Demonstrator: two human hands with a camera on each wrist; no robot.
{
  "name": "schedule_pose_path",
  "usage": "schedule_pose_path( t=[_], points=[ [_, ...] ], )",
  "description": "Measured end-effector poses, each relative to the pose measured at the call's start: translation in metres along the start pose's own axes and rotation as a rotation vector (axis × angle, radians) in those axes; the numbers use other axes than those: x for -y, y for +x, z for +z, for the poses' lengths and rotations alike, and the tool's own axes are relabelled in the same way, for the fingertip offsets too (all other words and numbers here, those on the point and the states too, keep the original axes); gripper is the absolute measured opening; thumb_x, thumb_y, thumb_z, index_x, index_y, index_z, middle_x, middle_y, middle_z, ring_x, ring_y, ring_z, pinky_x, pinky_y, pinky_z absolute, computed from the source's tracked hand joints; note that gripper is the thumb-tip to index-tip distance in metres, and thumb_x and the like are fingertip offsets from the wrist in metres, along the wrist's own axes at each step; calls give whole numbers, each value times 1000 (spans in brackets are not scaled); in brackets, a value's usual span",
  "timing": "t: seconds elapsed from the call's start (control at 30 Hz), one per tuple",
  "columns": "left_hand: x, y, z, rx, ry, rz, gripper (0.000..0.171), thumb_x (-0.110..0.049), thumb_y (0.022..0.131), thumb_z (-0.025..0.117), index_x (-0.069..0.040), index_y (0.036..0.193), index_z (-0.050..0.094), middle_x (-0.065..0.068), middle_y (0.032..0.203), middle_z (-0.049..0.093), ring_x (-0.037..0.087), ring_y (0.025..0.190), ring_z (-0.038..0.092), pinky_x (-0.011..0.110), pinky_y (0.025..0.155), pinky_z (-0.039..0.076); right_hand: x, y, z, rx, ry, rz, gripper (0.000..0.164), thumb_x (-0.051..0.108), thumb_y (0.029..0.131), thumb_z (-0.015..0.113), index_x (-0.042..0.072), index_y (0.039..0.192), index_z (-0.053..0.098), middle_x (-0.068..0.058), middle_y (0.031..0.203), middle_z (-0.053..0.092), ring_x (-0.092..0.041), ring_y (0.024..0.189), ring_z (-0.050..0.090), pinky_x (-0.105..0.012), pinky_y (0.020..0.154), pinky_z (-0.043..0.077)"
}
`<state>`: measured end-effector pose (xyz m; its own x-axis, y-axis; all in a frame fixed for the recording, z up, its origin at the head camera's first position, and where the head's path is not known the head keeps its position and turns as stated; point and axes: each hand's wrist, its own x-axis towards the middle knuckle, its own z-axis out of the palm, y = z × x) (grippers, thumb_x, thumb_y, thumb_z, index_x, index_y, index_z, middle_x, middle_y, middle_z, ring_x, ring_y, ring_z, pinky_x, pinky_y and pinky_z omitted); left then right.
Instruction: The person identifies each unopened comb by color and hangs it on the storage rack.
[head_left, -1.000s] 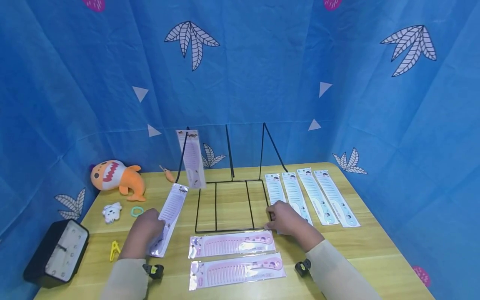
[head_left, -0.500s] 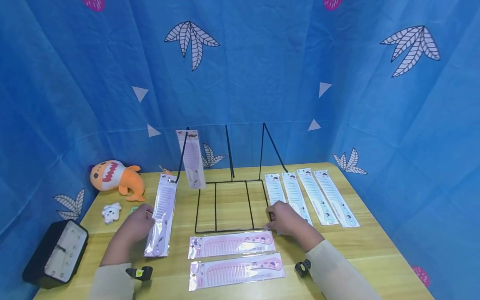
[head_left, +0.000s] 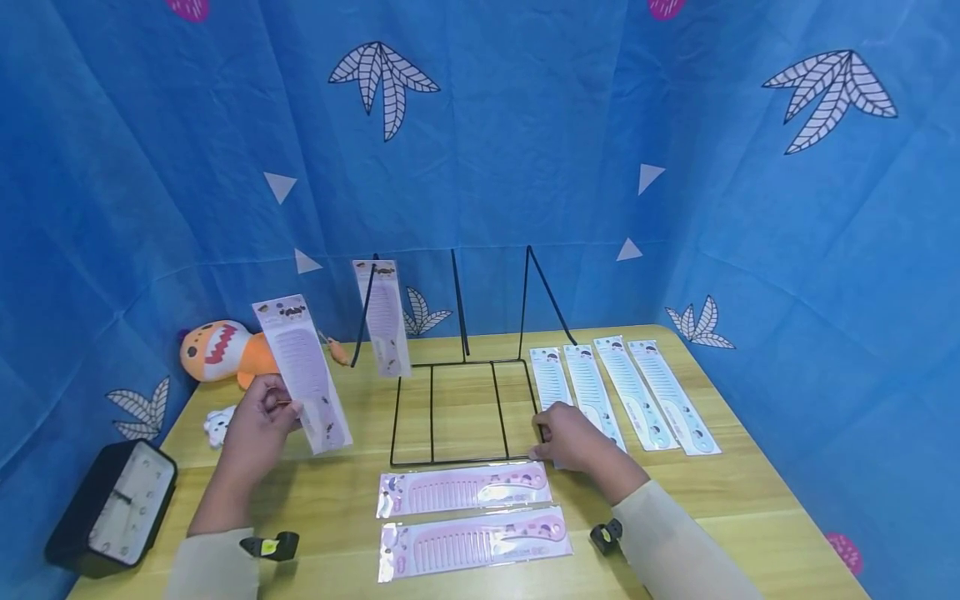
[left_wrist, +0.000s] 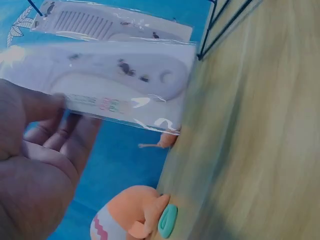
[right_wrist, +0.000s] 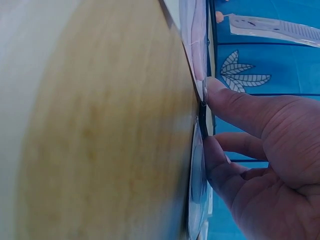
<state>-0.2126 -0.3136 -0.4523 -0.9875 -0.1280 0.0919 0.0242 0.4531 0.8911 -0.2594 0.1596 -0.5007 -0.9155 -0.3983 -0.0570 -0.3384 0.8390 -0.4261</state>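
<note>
My left hand (head_left: 258, 421) pinches the edge of a packaged purple comb (head_left: 303, 371), raised and tilted left of the black wire display rack (head_left: 432, 417). In the left wrist view, thumb and fingers grip the long side of its clear wrapper. Another packaged purple comb (head_left: 387, 325) hangs on the rack's left hook arm. At the rack's front right corner, my right hand (head_left: 573, 437) holds the wire base between thumb and fingers, as the right wrist view also shows. Two packaged pink combs (head_left: 461, 487) lie crosswise before the rack.
Several packaged blue combs (head_left: 633, 392) lie on the right of the wooden table (head_left: 750, 508). On the left are an orange shark plush (head_left: 221, 350), a small white toy (head_left: 217, 425), a green ring (left_wrist: 167, 221) and a black-cased clock (head_left: 112, 508). A blue curtain (head_left: 487, 167) surrounds the table.
My left hand has lifted the purple comb up and to the left, from near the tabletop to beside the shark plush. My right hand has stayed at the rack's corner.
</note>
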Motion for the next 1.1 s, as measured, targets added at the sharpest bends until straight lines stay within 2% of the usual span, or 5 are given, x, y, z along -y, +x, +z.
schedule_pose_path(
  t=[0.13, 0.37, 0.67, 0.97, 1.1],
  points=[
    [2, -3, -1, -31, -80, 134, 32, -12, 114, 57, -8, 145, 49, 5, 135, 69, -3, 116, 68, 19, 90, 65, 1, -1, -1, 7, 6, 1, 47, 26, 91, 92, 14, 71, 50, 3, 67, 42, -14, 64, 41, -28, 60, 34],
    [2, -9, -2, 60, -165, 227, 30, -13, 114, 59, -13, 143, 54, -21, 127, 69, -8, 121, 66, 16, 91, 63, 0, -1, -1, 12, -1, -5, 47, 26, 91, 91, 15, 72, 49, 2, 69, 43, -15, 67, 43, -29, 62, 36],
    [0, -12, 2, 241, -350, 316, 24, 1, 113, 54, -7, 135, 58, -16, 133, 73, -1, 123, 69, 19, 97, 63, -1, 1, 0, 6, 19, 4, 47, 25, 91, 91, 15, 71, 50, 3, 66, 42, -13, 63, 41, -27, 59, 34],
    [1, -13, 4, 309, -369, 346, 25, 9, 110, 52, -8, 124, 62, -15, 127, 74, 0, 118, 69, 18, 96, 62, -1, 0, 1, 1, 13, 5, 48, 25, 91, 92, 15, 71, 50, 3, 66, 41, -13, 63, 41, -27, 59, 33],
    [-1, -13, 6, 313, -307, 335, 19, 8, 109, 54, -4, 123, 61, -15, 124, 74, 1, 115, 70, 19, 94, 62, -2, 0, 1, -3, 10, 1, 48, 25, 91, 92, 15, 71, 50, 4, 65, 41, -13, 62, 40, -27, 59, 33]
  ],
)
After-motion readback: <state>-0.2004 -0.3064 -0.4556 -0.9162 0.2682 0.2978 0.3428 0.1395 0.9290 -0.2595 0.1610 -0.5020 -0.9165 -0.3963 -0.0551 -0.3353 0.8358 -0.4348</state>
